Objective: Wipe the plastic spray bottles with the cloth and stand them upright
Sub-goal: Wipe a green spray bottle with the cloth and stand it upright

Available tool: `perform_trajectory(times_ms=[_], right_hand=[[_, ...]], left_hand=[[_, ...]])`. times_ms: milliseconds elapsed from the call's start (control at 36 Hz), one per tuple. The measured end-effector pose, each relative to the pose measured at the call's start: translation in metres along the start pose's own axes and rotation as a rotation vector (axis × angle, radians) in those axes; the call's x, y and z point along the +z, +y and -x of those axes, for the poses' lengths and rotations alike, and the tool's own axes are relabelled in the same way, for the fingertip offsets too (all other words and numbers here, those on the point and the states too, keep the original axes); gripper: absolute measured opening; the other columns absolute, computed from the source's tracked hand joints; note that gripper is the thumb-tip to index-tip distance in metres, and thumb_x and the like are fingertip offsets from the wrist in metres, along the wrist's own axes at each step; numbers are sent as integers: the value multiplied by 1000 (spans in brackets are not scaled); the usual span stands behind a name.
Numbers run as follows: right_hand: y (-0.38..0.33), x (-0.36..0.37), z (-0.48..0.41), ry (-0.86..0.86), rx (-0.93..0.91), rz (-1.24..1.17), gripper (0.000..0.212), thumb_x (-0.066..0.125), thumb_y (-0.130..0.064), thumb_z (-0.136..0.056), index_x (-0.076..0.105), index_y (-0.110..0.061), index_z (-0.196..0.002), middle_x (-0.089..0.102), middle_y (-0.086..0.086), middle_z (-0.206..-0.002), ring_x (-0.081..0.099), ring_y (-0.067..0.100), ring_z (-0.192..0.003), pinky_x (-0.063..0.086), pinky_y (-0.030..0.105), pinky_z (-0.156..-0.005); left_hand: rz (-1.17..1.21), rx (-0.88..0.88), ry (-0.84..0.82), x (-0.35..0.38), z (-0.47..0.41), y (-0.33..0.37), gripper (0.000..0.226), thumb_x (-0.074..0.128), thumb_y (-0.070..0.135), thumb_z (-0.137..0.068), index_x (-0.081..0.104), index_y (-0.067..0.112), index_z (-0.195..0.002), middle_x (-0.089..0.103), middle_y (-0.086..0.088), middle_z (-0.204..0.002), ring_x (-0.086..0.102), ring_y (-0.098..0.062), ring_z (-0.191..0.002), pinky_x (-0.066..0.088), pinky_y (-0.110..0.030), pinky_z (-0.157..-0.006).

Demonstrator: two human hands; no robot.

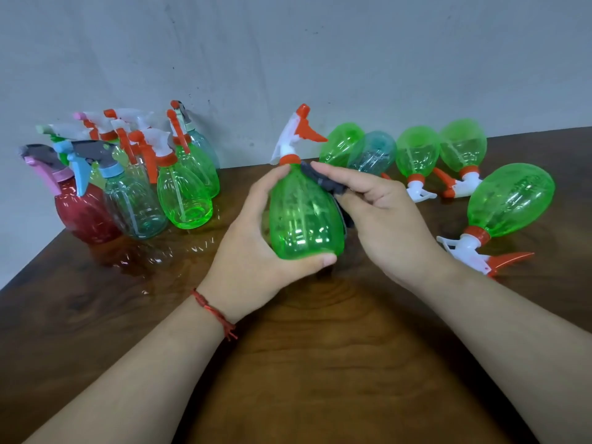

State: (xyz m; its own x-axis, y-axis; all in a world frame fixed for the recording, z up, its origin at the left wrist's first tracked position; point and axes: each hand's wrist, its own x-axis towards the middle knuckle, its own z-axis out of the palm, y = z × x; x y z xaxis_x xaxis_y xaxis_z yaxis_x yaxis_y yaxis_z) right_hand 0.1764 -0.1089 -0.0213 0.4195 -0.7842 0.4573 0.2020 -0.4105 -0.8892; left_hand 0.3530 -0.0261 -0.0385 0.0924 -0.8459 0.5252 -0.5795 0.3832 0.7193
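Green spray bottle is being gripped at frame centre by curling fingers of the left hand, right hand pinching a dark cloth against its shoulder, standing bottles crowding the table edge at left, lying bottles at right

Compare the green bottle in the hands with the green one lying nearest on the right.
The held bottle is upright; the lying bottle is on its side. The left hand grips the held bottle, cloth against it; nothing touches the lying bottle. Both are clear green.
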Motion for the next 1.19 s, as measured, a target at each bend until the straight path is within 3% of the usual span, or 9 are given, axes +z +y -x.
perform_trajectory(times_ms=[167,278,389,500,556,722,917,1056,1194], right_hand=[[5,2,5,-68,-221,305,47,48,17,-101,75,-10,-128,69,-3,-139,58,3,-136,41,26,-120],[9,5,10,-130,-347,433,45,51,14,-101,77,-12,-127,67,-3,-142,59,7,-135,43,25,-117],[7,3,9,-164,-404,505,44,51,11,-103,75,-13,-131,65,-3,-145,59,7,-136,44,23,-115],[5,3,5,-44,-319,436,50,48,15,-101,75,-14,-131,67,-4,-142,58,2,-135,42,20,-115],[3,2,4,-7,-248,368,53,45,19,-99,75,-13,-130,69,-6,-136,60,-5,-128,43,13,-110],[-3,-1,1,21,-20,99,51,44,12,-106,74,-22,-130,77,-17,-121,68,-2,-120,51,15,-101],[-2,-1,1,22,93,-185,49,44,13,-105,75,-18,-126,76,0,-129,67,18,-129,47,48,-118],[-3,-1,6,-1,-102,56,53,46,20,-98,76,-15,-124,73,-5,-133,62,3,-132,46,24,-115],[3,7,12,-98,-238,269,49,47,18,-99,76,-9,-128,68,-5,-140,56,-4,-135,37,15,-116]], left_hand=[[59,-144,159,-3,-6,-12,108,105,34,-65,44,33,-155,64,12,-142,65,-4,-128,52,-37,-113],[43,-204,210,-4,-9,-12,106,103,28,-68,43,30,-156,66,18,-132,64,11,-115,48,-8,-96],[11,-198,198,-2,-7,-8,108,103,34,-67,42,31,-156,61,22,-133,60,18,-116,46,-4,-94],[-114,-45,89,-1,-2,-11,117,104,41,-63,40,28,-160,53,9,-152,54,-12,-142,46,-38,-119],[-124,5,45,-1,-1,-12,118,105,38,-64,39,25,-161,52,5,-154,52,-18,-145,44,-44,-121],[-102,95,-53,-6,0,-4,119,104,34,-64,38,19,-162,48,1,-157,49,-22,-148,41,-48,-123],[17,64,-33,-7,3,4,113,102,30,-66,39,18,-159,51,1,-156,53,-19,-145,45,-32,-119],[104,-9,98,-4,0,2,105,100,25,-70,40,16,-156,58,-1,-149,61,-13,-135,51,-28,-110],[135,-103,250,-13,-8,-4,104,101,27,-69,43,22,-155,65,4,-141,67,-7,-126,54,-30,-109]])
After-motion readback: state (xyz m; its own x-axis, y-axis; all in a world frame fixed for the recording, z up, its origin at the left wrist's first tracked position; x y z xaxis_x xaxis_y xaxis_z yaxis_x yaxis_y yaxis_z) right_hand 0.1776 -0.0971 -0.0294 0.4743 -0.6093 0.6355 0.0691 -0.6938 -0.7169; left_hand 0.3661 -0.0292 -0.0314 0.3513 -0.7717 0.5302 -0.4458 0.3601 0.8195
